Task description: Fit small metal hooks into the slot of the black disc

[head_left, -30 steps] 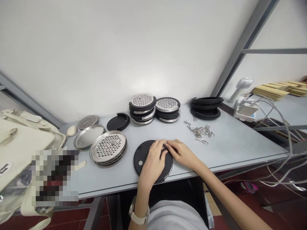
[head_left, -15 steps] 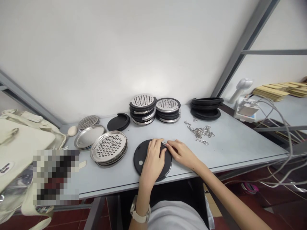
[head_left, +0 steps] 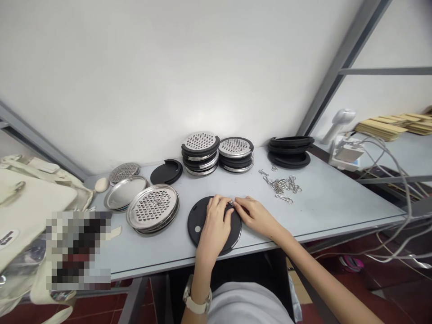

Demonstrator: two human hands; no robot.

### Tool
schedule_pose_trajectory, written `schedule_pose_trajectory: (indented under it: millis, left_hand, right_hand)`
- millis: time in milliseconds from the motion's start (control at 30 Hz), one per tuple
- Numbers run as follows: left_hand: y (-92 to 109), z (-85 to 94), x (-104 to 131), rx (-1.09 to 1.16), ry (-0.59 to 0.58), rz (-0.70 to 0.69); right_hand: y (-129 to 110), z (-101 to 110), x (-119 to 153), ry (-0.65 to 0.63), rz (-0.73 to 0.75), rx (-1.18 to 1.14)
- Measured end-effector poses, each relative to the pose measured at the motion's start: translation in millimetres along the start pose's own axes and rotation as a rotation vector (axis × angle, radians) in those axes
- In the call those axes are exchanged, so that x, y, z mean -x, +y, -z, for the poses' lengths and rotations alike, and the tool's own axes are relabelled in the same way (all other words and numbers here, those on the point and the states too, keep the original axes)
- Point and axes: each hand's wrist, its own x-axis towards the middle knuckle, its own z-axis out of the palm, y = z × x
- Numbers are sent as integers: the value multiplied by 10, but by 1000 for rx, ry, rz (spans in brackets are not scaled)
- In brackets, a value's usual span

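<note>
A black round cover (head_left: 195, 215) with a pale dot on its face lies on the table in front of me. My left hand (head_left: 216, 222) is laid over its top, fingers curled at its far edge and thumb bent in towards them, steadying it. At the far right of the rim, my right hand (head_left: 253, 216) pinches a small wire clip (head_left: 231, 203) between thumb and forefinger. The clip is mostly hidden by fingertips, so how it sits in the rim cannot be made out. A heap of similar metal clips (head_left: 283, 185) lies beyond my right hand.
Left of the cover are stacked perforated metal discs (head_left: 152, 208) and a plain metal disc (head_left: 125, 192). Two stacks of assembled discs (head_left: 201, 155) stand by the wall, with black covers (head_left: 289, 158) at the right. A cream bag (head_left: 37, 189) and white cables (head_left: 401, 180) flank the table (head_left: 330, 198).
Both hands stay at the same spot on the cover, with only a slight shift of the fingertips around the clip. The view has moved very slightly.
</note>
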Motion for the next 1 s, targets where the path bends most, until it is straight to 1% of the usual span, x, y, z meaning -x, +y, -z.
schedule_pose_trajectory:
  millis: [467, 700, 1000]
  left_hand:
    - [-5, -2, 0, 4, -5, 1]
    - [2, -1, -2, 7, -5, -1]
    - [1, 4, 2, -10, -19, -1]
  right_hand:
    - [3, 1, 11, -3, -2, -17]
    - [-12, -8, 20, 34, -49, -50]
    - [-26, 9, 15, 20, -36, -54]
